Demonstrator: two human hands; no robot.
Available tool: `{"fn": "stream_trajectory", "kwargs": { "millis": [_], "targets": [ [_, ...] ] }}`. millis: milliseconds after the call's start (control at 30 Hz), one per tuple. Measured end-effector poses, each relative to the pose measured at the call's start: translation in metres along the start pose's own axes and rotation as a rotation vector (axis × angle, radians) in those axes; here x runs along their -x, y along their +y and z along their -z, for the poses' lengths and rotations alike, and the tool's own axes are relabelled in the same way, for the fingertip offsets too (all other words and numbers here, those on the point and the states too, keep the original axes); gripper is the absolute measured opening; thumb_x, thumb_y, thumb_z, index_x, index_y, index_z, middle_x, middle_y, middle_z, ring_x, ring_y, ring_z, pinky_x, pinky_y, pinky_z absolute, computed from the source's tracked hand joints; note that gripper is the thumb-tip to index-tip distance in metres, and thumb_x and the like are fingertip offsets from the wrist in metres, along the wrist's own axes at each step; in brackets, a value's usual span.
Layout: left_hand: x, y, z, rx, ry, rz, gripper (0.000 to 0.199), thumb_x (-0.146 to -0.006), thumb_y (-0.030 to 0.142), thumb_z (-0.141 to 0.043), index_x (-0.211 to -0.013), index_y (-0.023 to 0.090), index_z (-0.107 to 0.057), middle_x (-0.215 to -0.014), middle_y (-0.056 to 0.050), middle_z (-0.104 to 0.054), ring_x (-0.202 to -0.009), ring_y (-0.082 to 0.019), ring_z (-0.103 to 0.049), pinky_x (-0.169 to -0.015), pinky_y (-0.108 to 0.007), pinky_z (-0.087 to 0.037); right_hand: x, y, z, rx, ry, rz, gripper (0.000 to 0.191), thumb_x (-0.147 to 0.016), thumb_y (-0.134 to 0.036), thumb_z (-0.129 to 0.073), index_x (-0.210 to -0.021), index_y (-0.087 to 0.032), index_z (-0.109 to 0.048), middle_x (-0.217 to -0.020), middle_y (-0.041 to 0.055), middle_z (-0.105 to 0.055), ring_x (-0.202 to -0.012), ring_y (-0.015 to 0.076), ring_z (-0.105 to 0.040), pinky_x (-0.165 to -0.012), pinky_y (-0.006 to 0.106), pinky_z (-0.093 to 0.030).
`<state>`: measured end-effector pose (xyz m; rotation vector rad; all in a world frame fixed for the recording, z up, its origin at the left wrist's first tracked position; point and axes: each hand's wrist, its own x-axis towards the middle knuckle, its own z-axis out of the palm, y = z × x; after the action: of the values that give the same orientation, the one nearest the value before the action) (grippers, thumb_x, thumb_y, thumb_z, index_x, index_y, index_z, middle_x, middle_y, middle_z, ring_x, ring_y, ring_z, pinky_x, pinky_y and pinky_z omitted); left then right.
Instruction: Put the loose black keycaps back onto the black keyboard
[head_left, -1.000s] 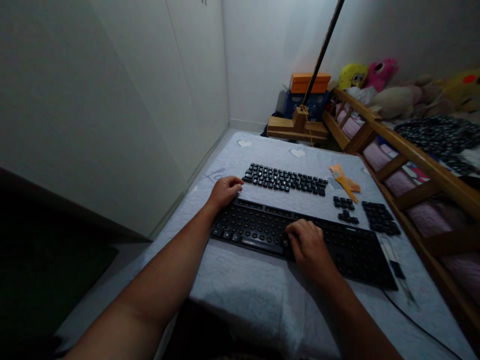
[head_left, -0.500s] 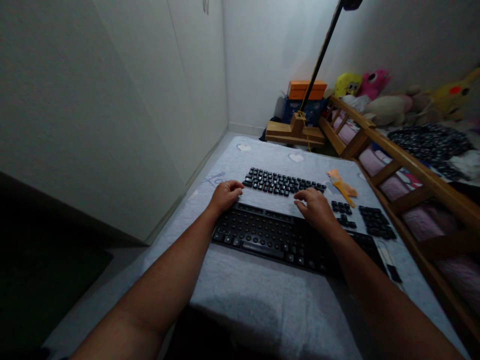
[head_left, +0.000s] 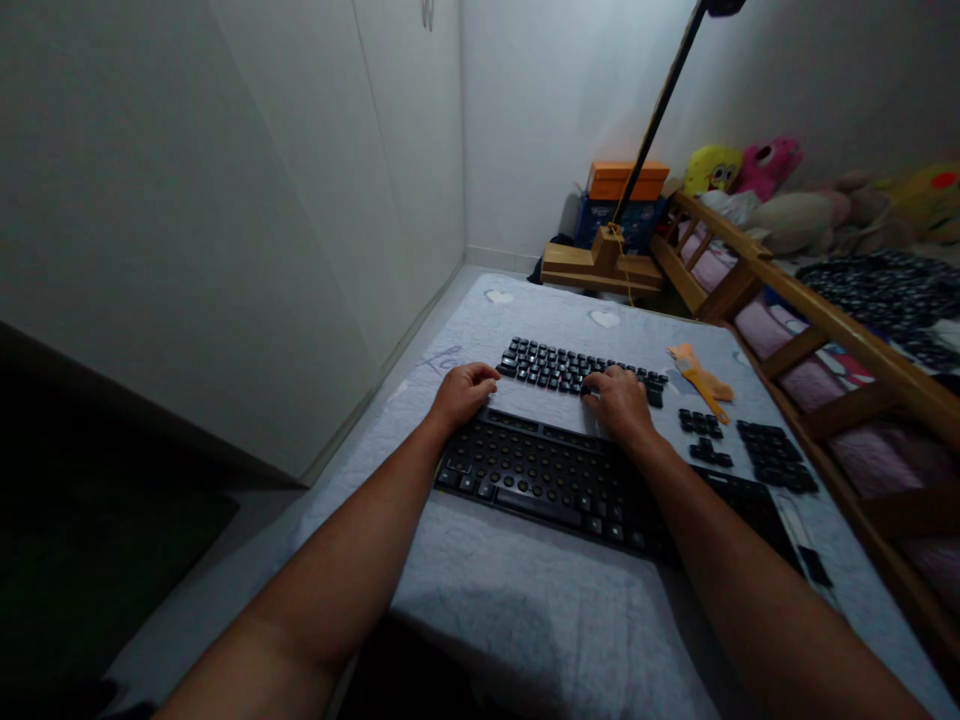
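Observation:
A black keyboard (head_left: 540, 508) lies on the bed sheet with most keycaps off; its bottom row and space bar are still fitted. Beyond it, loose black keycaps (head_left: 547, 362) are laid out in rows. My left hand (head_left: 463, 394) rests at the left end of these rows, fingers half curled with a small gap between thumb and forefinger, nothing visible in them. My right hand (head_left: 622, 405) reaches over the keyboard to the front of the rows. Its thumb and forefinger close on a keycap (head_left: 586, 388), partly hidden by the fingers.
Right of the rows lie an orange cloth (head_left: 712, 385) and a yellow-handled brush (head_left: 705, 393). Smaller keycap groups (head_left: 709, 452) and a number-pad block (head_left: 776, 455) sit nearer. A wooden rail (head_left: 840, 330) borders the right; a white wardrobe (head_left: 337, 250) stands left.
My right hand has moved forward and slightly left, from hovering open in front of the rows to fingertips at the keycaps. My left hand stays by the row end. The view has shifted slightly.

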<state>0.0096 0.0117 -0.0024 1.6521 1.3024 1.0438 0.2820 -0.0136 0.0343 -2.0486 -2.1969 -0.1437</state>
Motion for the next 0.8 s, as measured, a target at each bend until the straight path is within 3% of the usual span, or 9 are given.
{"fn": "stream_trajectory", "kwargs": {
  "millis": [567,800],
  "targets": [
    [0.001,0.003,0.001,-0.001,-0.004,0.008,0.026,-0.071,0.031,-0.057,-0.088,0.016,-0.07,-0.076,-0.003,-0.07,-0.072,-0.017,-0.064,-0.072,-0.029,-0.048,-0.002,0.001,-0.001,0.005,0.005,0.011,0.017,-0.083,-0.024,-0.061,-0.097,-0.018,-0.069,-0.103,0.0122,-0.062,-0.101,0.0284,-0.053,-0.081,0.037,-0.04],
    [0.001,0.004,0.001,0.008,-0.002,0.02,0.027,-0.07,0.031,-0.057,-0.087,0.016,-0.071,-0.075,-0.003,-0.07,-0.072,-0.017,-0.064,-0.072,-0.029,-0.048,0.025,0.008,0.019,-0.298,0.071,0.084,0.012,-0.077,-0.021,-0.063,-0.088,-0.019,-0.066,-0.094,0.0072,-0.066,-0.091,0.0222,-0.059,-0.084,0.035,-0.044]
  ]
}}
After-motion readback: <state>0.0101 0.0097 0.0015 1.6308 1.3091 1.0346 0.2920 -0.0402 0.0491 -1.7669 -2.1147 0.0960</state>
